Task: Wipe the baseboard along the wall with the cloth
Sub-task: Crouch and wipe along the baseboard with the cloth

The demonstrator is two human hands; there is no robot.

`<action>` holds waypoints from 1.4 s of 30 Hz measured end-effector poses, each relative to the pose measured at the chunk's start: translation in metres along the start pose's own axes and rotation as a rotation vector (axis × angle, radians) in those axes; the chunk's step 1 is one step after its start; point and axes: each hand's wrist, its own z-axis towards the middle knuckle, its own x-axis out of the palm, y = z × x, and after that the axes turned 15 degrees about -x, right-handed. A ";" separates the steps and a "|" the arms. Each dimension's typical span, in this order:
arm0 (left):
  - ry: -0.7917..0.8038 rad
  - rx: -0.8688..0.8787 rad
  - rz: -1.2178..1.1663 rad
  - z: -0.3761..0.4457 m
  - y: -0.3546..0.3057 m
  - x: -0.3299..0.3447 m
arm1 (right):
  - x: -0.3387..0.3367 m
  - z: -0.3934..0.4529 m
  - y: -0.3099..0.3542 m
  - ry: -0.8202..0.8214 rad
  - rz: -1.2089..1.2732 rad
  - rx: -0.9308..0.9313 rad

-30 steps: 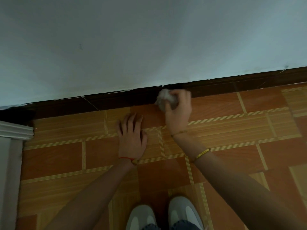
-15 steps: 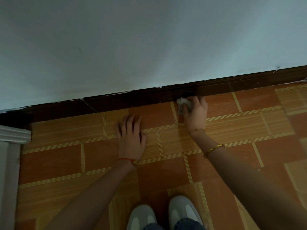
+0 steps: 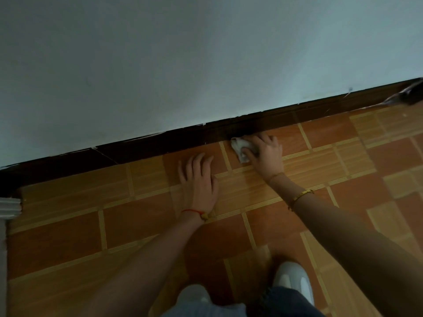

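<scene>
1. Over the last second our right hand [image 3: 265,154] has slid the cloth [image 3: 241,147] rightward along the baseboard [image 3: 160,145], then lowered it to the seam where board meets floor [image 3: 137,225]; we judge the wipe to be mid-stroke.
2. Right hand: fingers closed around the bunched white cloth, pressing it at the board's foot.
3. Left hand [image 3: 200,184]: flat on the tiles, fingers spread, holding nothing; unchanged, a brace.
4. The cloth lies at about 2 o'clock from the left hand, near it but apart, protruding at 10 o'clock from the right fist.
5. The baseboard toward 2 o'clock, up to the scuffed stretch at frame edge, probably awaits wiping.
</scene>
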 end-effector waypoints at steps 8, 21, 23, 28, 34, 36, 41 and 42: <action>0.006 -0.021 -0.006 0.005 -0.009 0.016 | 0.000 0.002 -0.018 -0.067 0.100 0.182; -0.117 -0.012 0.045 0.003 -0.012 0.028 | -0.010 -0.012 -0.071 -0.150 0.070 0.139; -0.133 -0.010 0.056 0.003 -0.013 0.030 | -0.017 -0.013 -0.091 -0.189 0.092 0.237; -0.128 -0.041 0.137 0.001 -0.018 0.031 | -0.011 -0.006 -0.070 -0.168 0.196 0.137; -0.055 -0.102 0.173 -0.007 -0.026 0.013 | 0.006 0.005 -0.030 -0.021 0.223 -0.093; -0.069 -0.126 0.167 -0.010 -0.026 0.005 | 0.002 0.005 -0.040 -0.007 0.221 -0.122; -0.109 -0.216 0.126 -0.018 -0.038 -0.003 | -0.022 -0.001 -0.095 -0.098 0.126 -0.024; -0.112 -0.218 0.119 -0.020 -0.041 -0.002 | -0.027 -0.002 -0.108 -0.115 0.108 0.027</action>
